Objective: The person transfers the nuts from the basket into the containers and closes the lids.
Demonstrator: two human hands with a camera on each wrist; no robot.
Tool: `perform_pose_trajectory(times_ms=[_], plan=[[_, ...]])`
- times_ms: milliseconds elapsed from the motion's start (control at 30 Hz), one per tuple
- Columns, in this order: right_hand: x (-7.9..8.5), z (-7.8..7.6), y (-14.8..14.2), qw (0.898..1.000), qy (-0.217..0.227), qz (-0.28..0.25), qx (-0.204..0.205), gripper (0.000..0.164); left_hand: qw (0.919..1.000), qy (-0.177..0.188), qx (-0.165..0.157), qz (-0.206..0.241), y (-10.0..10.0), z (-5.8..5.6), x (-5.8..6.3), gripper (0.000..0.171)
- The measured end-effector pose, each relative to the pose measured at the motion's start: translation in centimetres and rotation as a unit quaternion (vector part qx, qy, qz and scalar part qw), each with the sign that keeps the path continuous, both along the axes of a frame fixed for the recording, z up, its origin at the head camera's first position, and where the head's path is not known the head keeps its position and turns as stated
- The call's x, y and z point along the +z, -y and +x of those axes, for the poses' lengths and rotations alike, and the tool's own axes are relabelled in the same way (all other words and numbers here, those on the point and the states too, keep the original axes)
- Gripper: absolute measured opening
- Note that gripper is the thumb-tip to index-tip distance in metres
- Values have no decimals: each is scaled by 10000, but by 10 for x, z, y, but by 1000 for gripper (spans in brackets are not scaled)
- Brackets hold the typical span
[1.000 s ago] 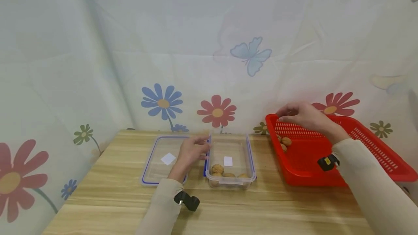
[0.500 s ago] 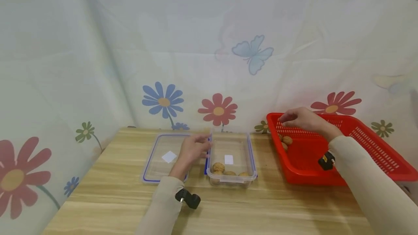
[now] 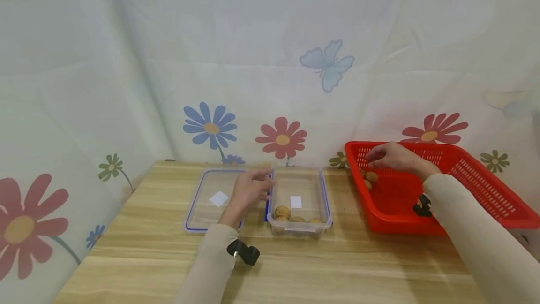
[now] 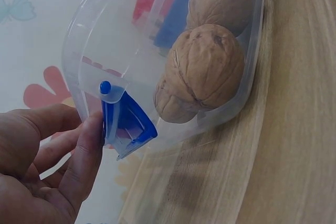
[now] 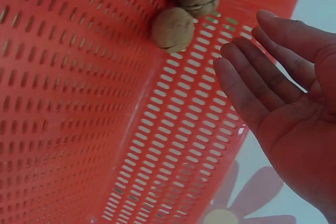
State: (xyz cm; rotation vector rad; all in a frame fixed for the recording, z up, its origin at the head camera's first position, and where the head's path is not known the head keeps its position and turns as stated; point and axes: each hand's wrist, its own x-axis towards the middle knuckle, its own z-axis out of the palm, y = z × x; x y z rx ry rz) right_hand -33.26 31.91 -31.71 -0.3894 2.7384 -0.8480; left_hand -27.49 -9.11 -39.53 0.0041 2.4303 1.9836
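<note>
A clear plastic food container (image 3: 322, 191) with a blue-edged rim stands on the table, several walnuts (image 3: 282, 212) gathered at its near end. My left hand (image 3: 249, 190) holds its left rim, the thumb by the blue clip (image 4: 128, 121) in the left wrist view and other fingers reaching past the edge. Over the left part of the red plastic basket (image 3: 405, 225) is my right hand (image 3: 396, 157), its fingers spread and holding nothing. Close to those fingertips, several walnuts (image 5: 173, 30) lie in the basket's corner, partly cut off in the right wrist view.
Flat on the wooden table (image 3: 147, 247), left of the container, lies its clear lid (image 3: 198, 201) with a blue seal, partly behind my left forearm. A flower-printed curtain (image 3: 253, 60) hangs along the table's back edge.
My right hand has moved from the basket's back left rim down and slightly right, in over the basket. My left hand stays at the container's rim. The head view has tilted slightly.
</note>
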Motion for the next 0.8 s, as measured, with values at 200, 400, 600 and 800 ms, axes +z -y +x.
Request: perform_pose_trajectory(times_ms=[200,400,600,800], plan=[[-7,-5,-5,9998,-4,190,62,44,10000,-43,-27,-33,0,0,0,41],[-15,-11,-7,9993,88,326,142,44,10000,-27,-23,14,1,-1,0,41],[-23,-15,-9,9986,176,433,245,42,10000,-27,-21,19,1,-2,-2,40],[-25,-16,-7,9985,202,464,229,33,10000,-49,-9,4,1,-2,-3,39]])
